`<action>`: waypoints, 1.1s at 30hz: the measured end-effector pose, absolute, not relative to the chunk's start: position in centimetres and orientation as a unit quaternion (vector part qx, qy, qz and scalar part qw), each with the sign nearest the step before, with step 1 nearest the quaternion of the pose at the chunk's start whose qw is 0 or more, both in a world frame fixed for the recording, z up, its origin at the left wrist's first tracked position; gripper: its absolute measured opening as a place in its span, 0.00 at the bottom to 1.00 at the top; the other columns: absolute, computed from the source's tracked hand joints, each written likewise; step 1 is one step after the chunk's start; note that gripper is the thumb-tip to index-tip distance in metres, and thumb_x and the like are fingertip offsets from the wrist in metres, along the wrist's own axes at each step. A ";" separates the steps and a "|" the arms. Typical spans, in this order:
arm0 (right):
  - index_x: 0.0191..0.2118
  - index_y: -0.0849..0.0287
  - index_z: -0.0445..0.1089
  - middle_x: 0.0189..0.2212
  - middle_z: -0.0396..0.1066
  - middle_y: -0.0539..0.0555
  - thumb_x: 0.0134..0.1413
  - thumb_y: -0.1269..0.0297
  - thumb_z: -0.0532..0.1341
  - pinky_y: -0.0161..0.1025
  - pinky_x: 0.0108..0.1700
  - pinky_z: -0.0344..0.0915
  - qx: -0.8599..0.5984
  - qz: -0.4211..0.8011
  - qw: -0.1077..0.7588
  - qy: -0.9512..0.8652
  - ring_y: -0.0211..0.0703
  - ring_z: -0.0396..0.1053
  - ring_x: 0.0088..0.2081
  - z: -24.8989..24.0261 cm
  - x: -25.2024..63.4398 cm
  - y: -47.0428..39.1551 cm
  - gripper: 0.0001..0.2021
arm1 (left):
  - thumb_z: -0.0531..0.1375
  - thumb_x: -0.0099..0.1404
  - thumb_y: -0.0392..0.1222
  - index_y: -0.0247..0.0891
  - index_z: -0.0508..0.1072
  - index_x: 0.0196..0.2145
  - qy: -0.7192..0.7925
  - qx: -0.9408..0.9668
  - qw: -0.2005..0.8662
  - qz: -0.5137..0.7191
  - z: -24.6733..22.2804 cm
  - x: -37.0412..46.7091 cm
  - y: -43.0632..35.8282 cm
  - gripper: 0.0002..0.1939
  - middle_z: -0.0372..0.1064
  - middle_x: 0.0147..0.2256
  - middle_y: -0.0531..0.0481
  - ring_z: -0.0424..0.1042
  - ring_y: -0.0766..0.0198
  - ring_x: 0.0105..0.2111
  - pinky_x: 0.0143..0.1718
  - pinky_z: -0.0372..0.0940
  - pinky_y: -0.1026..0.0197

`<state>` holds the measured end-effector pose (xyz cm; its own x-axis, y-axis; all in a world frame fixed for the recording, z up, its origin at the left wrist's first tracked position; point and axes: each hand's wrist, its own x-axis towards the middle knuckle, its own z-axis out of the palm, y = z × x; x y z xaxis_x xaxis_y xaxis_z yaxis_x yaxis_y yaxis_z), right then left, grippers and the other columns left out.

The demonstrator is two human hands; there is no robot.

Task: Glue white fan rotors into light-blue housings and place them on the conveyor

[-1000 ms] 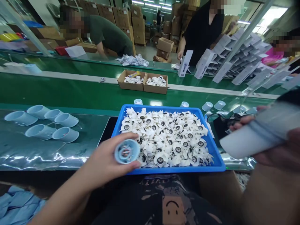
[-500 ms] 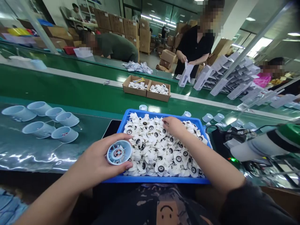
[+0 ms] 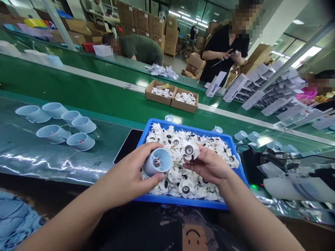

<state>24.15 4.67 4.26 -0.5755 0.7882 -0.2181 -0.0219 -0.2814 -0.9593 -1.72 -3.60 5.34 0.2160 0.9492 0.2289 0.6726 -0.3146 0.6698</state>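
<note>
Blue held cup (image 3: 151, 166): mouth toward camera, axis slanted.

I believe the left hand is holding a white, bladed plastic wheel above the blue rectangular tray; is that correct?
Not quite: the head view shows the right hand holding the white, bladed plastic wheel above the blue rectangular tray.

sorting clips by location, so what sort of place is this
Probably a factory assembly line: a long green work surface, a blue tray heaped with matching white bladed parts, and big cardboard boxes stacked behind.
</note>
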 end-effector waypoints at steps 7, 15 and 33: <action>0.41 0.52 0.74 0.35 0.69 0.50 0.50 0.58 0.72 0.38 0.41 0.68 -0.357 0.576 0.336 -0.654 0.38 0.68 0.37 5.5 23.8 2.4 0.13 | 0.66 0.62 0.46 0.44 0.66 0.56 0.469 0.823 0.139 0.288 6.3 1.3 -1.6 0.26 0.72 0.53 0.47 0.70 0.52 0.53 0.55 0.65 0.48; 0.45 0.53 0.73 0.39 0.67 0.52 0.57 0.67 0.64 0.41 0.42 0.67 -0.381 0.275 0.294 -0.832 0.41 0.68 0.41 7.6 24.8 1.0 0.10 | 0.67 0.61 0.43 0.43 0.66 0.55 0.435 0.856 0.077 0.268 6.2 3.0 -1.2 0.25 0.73 0.52 0.46 0.71 0.50 0.53 0.51 0.65 0.45; 0.41 0.58 0.73 0.37 0.69 0.52 0.52 0.70 0.65 0.47 0.46 0.65 -0.419 0.194 0.381 -0.801 0.45 0.68 0.41 7.5 25.9 -0.8 0.09 | 0.62 0.67 0.45 0.36 0.66 0.57 0.368 0.866 -0.011 0.340 6.1 5.5 -0.9 0.23 0.75 0.51 0.42 0.73 0.53 0.51 0.49 0.67 0.49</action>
